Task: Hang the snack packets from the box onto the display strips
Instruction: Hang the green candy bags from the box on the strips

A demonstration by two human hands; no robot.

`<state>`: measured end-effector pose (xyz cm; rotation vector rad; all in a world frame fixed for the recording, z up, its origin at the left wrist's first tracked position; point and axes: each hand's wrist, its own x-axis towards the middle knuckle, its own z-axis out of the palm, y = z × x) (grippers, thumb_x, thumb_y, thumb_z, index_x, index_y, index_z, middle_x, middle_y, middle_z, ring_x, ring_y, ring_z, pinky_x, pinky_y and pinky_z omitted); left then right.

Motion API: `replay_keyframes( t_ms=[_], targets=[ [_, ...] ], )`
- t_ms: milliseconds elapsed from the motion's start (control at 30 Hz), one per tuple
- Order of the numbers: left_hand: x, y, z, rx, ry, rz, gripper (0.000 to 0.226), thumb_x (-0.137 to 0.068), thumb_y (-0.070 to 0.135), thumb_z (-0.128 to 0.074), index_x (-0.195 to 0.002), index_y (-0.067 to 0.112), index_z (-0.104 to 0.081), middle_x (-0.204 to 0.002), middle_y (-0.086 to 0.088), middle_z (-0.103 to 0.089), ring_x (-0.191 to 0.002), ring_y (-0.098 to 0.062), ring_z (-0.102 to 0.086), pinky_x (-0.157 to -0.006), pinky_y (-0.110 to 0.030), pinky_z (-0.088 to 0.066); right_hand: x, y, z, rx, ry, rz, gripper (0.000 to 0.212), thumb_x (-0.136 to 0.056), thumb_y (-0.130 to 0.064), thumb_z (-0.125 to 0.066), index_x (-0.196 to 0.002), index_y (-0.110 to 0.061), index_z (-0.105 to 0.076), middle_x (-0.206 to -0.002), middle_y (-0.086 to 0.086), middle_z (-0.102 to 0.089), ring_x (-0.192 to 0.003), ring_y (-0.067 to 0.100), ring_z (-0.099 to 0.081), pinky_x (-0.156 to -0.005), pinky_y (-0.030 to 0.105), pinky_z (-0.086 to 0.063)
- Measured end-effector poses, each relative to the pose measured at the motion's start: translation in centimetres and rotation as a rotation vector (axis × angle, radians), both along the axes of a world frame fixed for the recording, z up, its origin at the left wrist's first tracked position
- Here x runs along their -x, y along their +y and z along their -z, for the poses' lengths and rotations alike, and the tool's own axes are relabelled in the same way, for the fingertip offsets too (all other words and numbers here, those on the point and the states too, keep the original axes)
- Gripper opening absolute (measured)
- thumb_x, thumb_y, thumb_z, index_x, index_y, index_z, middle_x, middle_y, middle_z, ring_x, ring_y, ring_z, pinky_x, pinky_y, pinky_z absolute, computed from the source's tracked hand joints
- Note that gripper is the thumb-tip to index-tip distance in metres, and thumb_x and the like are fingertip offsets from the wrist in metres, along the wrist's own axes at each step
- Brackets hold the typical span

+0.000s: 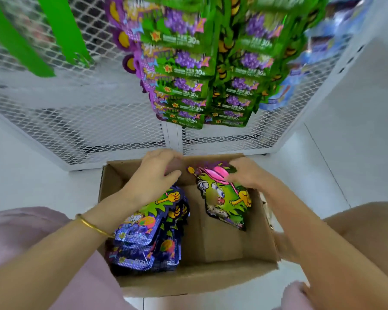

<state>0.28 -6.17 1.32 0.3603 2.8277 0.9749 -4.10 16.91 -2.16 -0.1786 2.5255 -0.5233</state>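
The cardboard box [188, 280] shows bare bottom between the purple packets [143, 238] stacked at its left wall and the green packet [224, 198] at right. On the mesh rack [76, 121] the hanging packets [188, 61] read "30". The right hand [249, 173] pinches the green packet's top; the left hand [157, 173] curls over the stack, grip unclear.

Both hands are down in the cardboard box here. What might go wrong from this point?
1. The right hand holds the green packet only by its upper edge; it may slip back into the cardboard box.
2. The left hand is on top of the loose, fanned stack of purple packets; lifting one may drag others out.
3. The filled strips of grape packets hang low above the box; a rising hand may knock them.
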Motion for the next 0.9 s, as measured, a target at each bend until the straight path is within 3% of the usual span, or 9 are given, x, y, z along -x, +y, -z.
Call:
replay_keyframes(
  t_ms=[100,167,233,300,400,567,700,833,900],
  targets=[
    [-0.1,1.2,-4.0,-0.063,0.04,0.019,0.051,-0.085,0.024,-0.064,-0.133,0.014,-0.048,-0.135,-0.006,-0.048,-0.129,-0.023,-0.038,-0.109,-0.03,-0.027,-0.5,0.4,-7.1,0.047,0.054,-0.084,0.037,-0.089,-0.023,-0.06,-0.109,0.007,-0.058,-0.094,0.01,-0.049,-0.089,0.018,-0.045,-0.056,0.02,-0.031],
    [-0.2,2.0,-7.0,-0.04,0.116,0.047,0.051,-0.083,0.026,-0.067,-0.13,0.016,-0.05,-0.133,-0.003,-0.052,-0.127,-0.02,-0.041,-0.104,-0.026,-0.027,-1.1,0.3,-11.5,0.122,0.102,-0.101,0.036,-0.088,-0.024,-0.062,-0.109,0.005,-0.059,-0.099,0.015,-0.057,-0.093,0.027,-0.053,-0.066,0.025,-0.039],
    [-0.2,2.2,-10.1,-0.115,0.161,0.06,0.039,-0.08,0.029,-0.069,-0.115,0.016,-0.058,-0.11,0.002,-0.061,-0.109,-0.02,-0.054,-0.095,-0.03,-0.04,-1.8,-0.1,-15.7,0.233,0.164,-0.098,0.027,-0.085,-0.023,-0.066,-0.101,-0.001,-0.064,-0.097,0.015,-0.061,-0.091,0.027,-0.058,-0.073,0.032,-0.043],
    [-0.2,1.9,-13.5,-0.164,0.203,0.037,0.02,-0.081,0.024,-0.07,-0.088,0.02,-0.052,-0.08,0.012,-0.053,-0.083,-0.015,-0.053,-0.076,-0.025,-0.041,-2.4,-0.9,-19.8,0.337,0.216,-0.101,0.016,-0.083,-0.02,-0.068,-0.091,-0.006,-0.066,-0.084,0.009,-0.059,-0.078,0.019,-0.054,-0.068,0.03,-0.041],
    [0.0,0.8,-19.3,-0.16,0.306,0.017,0.031,-0.081,0.021,-0.07,-0.073,0.024,-0.04,-0.07,0.012,-0.043,-0.072,-0.011,-0.045,-0.069,-0.023,-0.039,-2.7,-2.3,-25.2,0.403,0.371,-0.118,0.015,-0.083,-0.024,-0.068,-0.094,-0.014,-0.066,-0.081,-0.005,-0.056,-0.076,0.008,-0.05,-0.065,0.021,-0.038],
    [1.6,-1.3,-30.9,-0.123,0.504,0.025,0.02,-0.082,0.023,-0.069,-0.08,0.02,-0.049,-0.076,0.007,-0.052,-0.075,-0.01,-0.05,-0.067,-0.022,-0.04,-1.7,-4.9,-35.2,0.498,0.804,-0.105,0.021,-0.083,-0.024,-0.067,-0.1,-0.012,-0.066,-0.088,-0.004,-0.058,-0.084,0.011,-0.052,-0.066,0.02,-0.037],
    [4.7,-2.2,-40.5,-0.298,0.646,0.013,0.021,-0.085,0.012,-0.065,-0.104,0.015,-0.057,-0.091,-0.001,-0.061,-0.084,-0.012,-0.058,-0.084,-0.026,-0.047,-0.1,-5.7,-43.4,0.517,1.101,-0.102,0.019,-0.085,-0.026,-0.065,-0.098,-0.013,-0.067,-0.087,-0.001,-0.063,-0.087,0.019,-0.057,-0.073,0.022,-0.039],
    [9.4,-2.4,-48.2,-0.447,0.804,-0.095,0.028,-0.09,0.01,-0.056,-0.118,0.007,-0.056,-0.099,0.0,-0.06,-0.08,0.001,-0.056,-0.076,-0.018,-0.046,2.4,-5.9,-49.9,0.416,1.326,-0.119,0.026,-0.085,-0.022,-0.064,-0.102,-0.002,-0.065,-0.093,0.01,-0.064,-0.093,0.026,-0.056,-0.074,0.03,-0.033],
    [12.1,-1.9,-50.7,-0.468,0.802,-0.142,0.033,-0.091,0.009,-0.053,-0.123,0.003,-0.052,-0.111,-0.008,-0.059,-0.091,-0.01,-0.055,-0.086,-0.027,-0.046,3.9,-6.0,-52.3,0.363,1.36,-0.142,0.027,-0.087,-0.019,-0.061,-0.104,0.001,-0.063,-0.098,0.014,-0.063,-0.095,0.028,-0.056,-0.072,0.032,-0.029]
  ],
)
